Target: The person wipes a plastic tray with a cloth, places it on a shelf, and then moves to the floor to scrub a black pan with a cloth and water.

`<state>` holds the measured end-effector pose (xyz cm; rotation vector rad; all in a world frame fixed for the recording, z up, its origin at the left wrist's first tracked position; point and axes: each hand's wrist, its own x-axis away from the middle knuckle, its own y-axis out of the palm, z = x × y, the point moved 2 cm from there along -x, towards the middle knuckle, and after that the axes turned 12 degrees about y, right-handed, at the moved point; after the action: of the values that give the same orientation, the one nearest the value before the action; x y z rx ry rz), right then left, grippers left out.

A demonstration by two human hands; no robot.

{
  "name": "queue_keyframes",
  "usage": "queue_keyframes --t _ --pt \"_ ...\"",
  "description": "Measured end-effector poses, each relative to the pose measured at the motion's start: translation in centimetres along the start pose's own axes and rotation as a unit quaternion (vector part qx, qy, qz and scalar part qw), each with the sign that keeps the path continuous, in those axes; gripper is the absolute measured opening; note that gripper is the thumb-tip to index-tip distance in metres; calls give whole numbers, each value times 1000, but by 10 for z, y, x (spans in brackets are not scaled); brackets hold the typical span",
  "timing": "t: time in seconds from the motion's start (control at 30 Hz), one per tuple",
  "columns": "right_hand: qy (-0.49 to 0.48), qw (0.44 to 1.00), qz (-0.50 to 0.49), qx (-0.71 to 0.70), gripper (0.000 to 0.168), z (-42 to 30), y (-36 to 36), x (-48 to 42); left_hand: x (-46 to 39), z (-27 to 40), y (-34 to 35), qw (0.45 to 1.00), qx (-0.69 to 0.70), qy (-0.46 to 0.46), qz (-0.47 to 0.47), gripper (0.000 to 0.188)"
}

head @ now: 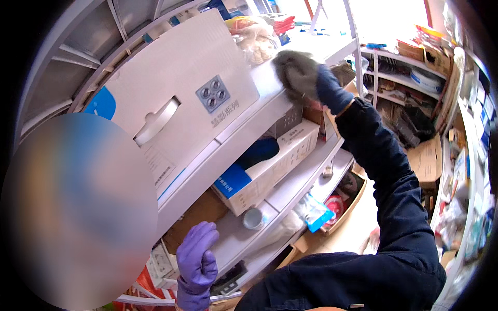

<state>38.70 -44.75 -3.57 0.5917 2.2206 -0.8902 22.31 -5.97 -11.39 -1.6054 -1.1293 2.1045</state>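
Observation:
My left hand point(197, 262), in a purple rubber glove, is raised in front of the lower shelf point(243, 243). Its fingers are loosely curved, and nothing shows in them. My right hand reaches out to the upper white shelf point(268, 83), with a blue glove cuff point(330, 89) at the wrist. A blurred grey cloth point(297, 72) covers its fingers and touches the shelf's front edge. Left of it stands a large white carton point(167, 74) with a cut-out handle. A clear plastic bag point(256, 41) with pale contents lies behind the cloth.
Below sit a white and blue carton point(268, 167) and a small white cup point(253, 218). Lower down are a blue and clear packet point(316, 214) and an open cardboard box point(356, 194). Laden shelves point(408, 79) line the far side. A blurred oval hides the lower left.

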Motion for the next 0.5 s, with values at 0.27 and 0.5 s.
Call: queue_keyframes --t 0.27,0.5 --pt "56 744 -568 -347 34 -2 -8 12 -78 20 95 991 122 -31 53 40" --pt "301 742 -363 -476 44 177 -46 169 -70 -7 235 875 418 -200 139 41"
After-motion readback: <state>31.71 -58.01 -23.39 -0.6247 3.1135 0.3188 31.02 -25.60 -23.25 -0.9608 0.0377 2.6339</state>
